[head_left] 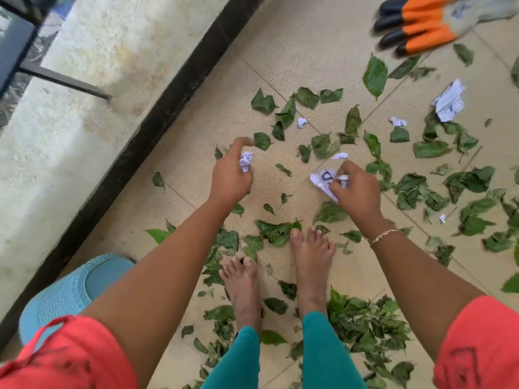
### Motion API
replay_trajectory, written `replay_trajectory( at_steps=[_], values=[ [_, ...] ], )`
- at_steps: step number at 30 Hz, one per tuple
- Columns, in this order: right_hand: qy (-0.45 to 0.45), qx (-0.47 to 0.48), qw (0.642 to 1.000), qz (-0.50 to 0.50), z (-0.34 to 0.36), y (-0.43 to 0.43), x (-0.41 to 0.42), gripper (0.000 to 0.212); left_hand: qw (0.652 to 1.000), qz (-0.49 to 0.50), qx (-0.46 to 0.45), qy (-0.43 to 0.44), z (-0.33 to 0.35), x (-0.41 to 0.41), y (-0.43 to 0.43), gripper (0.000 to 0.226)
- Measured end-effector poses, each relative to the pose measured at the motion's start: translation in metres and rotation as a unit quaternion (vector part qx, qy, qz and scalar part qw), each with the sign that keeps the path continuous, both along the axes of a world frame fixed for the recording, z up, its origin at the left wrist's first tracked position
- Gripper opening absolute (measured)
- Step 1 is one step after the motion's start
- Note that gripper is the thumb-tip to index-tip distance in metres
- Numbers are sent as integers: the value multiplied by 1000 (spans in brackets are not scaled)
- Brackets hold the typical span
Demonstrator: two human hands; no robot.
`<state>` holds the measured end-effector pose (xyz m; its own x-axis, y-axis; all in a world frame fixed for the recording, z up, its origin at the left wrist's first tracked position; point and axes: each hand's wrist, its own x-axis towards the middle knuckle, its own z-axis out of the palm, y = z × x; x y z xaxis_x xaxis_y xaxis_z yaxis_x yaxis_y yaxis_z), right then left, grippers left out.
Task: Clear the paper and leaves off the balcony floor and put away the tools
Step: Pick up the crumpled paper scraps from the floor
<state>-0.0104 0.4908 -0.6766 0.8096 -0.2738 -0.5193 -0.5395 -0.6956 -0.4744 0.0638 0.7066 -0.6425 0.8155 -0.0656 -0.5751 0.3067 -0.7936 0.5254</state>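
Paper-gathering step. Left hand [231, 174] fingers curl round crumpled paper ball [246, 162]; right hand [356, 190] fingers pinch printed paper scrap [323, 178]. Both just ahead of bare feet [309, 249]. Leaves [329, 213] scattered round feet. Next, likely: reach folded sheet [449, 103], farther ahead-right of feet.

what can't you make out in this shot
Head view:
- gloves: blurred, cut off by the top and right edges.
- crumpled paper: partly hidden by the left hand that grips it.
- printed paper: print unreadable, creased and partly covered by the right hand.
- blue object: partly hidden by the left arm.
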Motion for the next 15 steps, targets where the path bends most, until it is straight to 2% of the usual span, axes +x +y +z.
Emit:
replay_trajectory(
  at_steps=[1,4,6,8,10,12,15],
  values=[
    [3,5,1000,-20,1,-5,-3,7,1000,-29,9,-1,-3,8,-8,40],
    [-4,-38,998,-53,-2,-21,-4,13,995,-91,35,-10,-17,28,-33,26],
    [-11,-60,996,-62,-6,-28,2,19,991,-117,63,-25,-25,36,-50,28],
    [-9,-51,998,-37,-9,-31,12,34,986,-129,92,-55,-32,44,-66,31],
    [5,-70,996,47,-14,-33,21,48,979,-139,123,-86,-38,51,-78,27],
    [21,-106,987,118,-20,-35,28,42,970,-159,148,-108,-43,55,-86,25],
    [26,-133,980,146,-25,-35,35,21,952,-227,168,-119,-49,60,-91,26]
  ],
)
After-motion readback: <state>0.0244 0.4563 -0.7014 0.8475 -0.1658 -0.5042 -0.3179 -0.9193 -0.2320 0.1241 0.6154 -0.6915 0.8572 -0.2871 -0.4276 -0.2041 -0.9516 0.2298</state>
